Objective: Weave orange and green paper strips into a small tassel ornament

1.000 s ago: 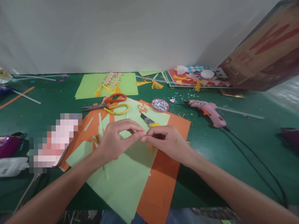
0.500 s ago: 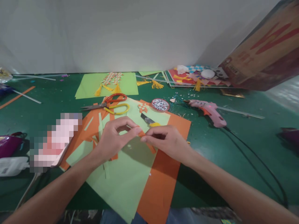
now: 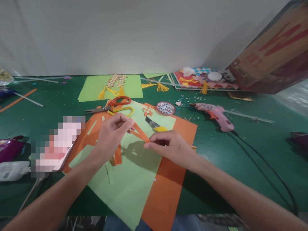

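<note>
An orange paper strip (image 3: 141, 131), folded into a narrow V, is stretched between my hands above a pale green sheet (image 3: 134, 179). My left hand (image 3: 113, 134) pinches its upper left end between thumb and fingers. At the fold, my right hand (image 3: 172, 144) grips the strip between thumb and forefinger. Just beyond my right hand lies a utility knife (image 3: 156, 124) with a yellow handle. Scissors (image 3: 115, 107) with one red and one yellow handle rest beyond my left hand. A small woven orange and white paper piece (image 3: 147, 111) lies near the knife.
Right of the papers lies a pink glue gun (image 3: 218, 115) with its cord trailing forward. A round dish of small white pieces (image 3: 165, 108) sits behind the knife. A blurred phone (image 3: 59, 144) lies at left. Green card (image 3: 89, 88) with tasselled woven pieces is at the back.
My left hand has moved left and slightly up, away from my right hand. More of the orange strip now shows between them, as a V. My right hand has hardly moved.
</note>
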Available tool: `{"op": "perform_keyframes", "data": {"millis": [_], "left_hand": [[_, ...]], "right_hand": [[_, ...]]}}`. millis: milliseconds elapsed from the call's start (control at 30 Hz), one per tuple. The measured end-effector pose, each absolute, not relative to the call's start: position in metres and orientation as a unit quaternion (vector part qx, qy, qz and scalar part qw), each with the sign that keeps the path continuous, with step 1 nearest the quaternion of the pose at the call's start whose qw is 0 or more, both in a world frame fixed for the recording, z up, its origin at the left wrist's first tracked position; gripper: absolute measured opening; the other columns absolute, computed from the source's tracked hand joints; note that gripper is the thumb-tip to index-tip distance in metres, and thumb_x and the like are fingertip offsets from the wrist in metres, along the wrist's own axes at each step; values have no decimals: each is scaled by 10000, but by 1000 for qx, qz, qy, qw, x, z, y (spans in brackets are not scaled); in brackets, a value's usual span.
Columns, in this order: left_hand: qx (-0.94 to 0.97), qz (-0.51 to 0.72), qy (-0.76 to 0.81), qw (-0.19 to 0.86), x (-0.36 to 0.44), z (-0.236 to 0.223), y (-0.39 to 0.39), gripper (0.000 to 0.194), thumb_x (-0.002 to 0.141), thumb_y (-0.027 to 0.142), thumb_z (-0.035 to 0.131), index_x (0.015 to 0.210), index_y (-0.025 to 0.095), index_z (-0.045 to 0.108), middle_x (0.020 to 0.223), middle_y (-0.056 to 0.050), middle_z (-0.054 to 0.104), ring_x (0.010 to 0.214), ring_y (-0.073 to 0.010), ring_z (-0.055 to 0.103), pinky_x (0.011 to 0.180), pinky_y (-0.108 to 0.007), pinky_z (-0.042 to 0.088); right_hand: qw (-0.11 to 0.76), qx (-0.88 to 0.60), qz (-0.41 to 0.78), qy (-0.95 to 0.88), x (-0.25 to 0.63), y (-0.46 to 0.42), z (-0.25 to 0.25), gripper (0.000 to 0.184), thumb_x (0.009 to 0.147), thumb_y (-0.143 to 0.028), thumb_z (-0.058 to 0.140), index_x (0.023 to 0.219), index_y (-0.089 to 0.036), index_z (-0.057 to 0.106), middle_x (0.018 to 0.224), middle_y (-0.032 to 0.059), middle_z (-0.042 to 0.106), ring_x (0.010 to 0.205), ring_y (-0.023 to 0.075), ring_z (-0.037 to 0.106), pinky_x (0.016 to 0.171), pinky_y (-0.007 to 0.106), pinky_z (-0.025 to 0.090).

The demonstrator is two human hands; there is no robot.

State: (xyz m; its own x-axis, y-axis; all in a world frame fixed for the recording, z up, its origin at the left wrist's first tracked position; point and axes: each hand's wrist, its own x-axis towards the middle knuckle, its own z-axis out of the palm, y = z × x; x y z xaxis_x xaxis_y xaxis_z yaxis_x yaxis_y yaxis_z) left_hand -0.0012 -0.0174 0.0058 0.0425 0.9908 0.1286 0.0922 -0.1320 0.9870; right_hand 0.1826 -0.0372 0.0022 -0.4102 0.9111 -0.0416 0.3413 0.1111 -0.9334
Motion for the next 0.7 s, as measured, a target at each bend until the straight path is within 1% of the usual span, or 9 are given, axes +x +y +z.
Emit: {"op": "perform_keyframes", "data": {"millis": [200,400,533,633,700], "left_hand": [[563,506,483,440,-2,4,-15,208,776,279,665,607,186,587,590,36,572,567,-100,555,602,-239,465],[565,514,470,441,-4,5,-14,194,777,265,672,612,192,599,592,33,581,569,-98,549,602,-235,457],[570,516,463,441,-4,7,-15,198,784,299,673,630,195,606,617,29,587,568,-98,542,602,-237,463],[587,464,488,449,-1,11,-18,198,791,359,656,678,196,651,645,17,604,591,-109,552,604,-242,469],[604,414,518,442,1,15,-21,206,760,373,679,660,193,673,601,9,597,595,-126,558,571,-244,455]], "right_hand": [[272,-472,493,-678,184,-38,1,354,806,-441,550,597,-158,580,528,-31,352,506,79,258,442,234,204],[254,-481,484,-685,185,-38,1,391,836,-462,491,686,-159,687,568,2,484,510,88,295,448,238,231],[251,-480,478,-691,185,-38,3,404,842,-462,480,710,-152,703,569,1,497,501,84,289,449,233,233],[263,-475,471,-695,186,-38,3,396,843,-448,484,706,-147,702,559,-2,482,510,87,301,455,231,240],[269,-472,470,-696,186,-39,2,394,848,-445,483,706,-150,703,551,-6,467,508,87,297,456,233,239]]}}
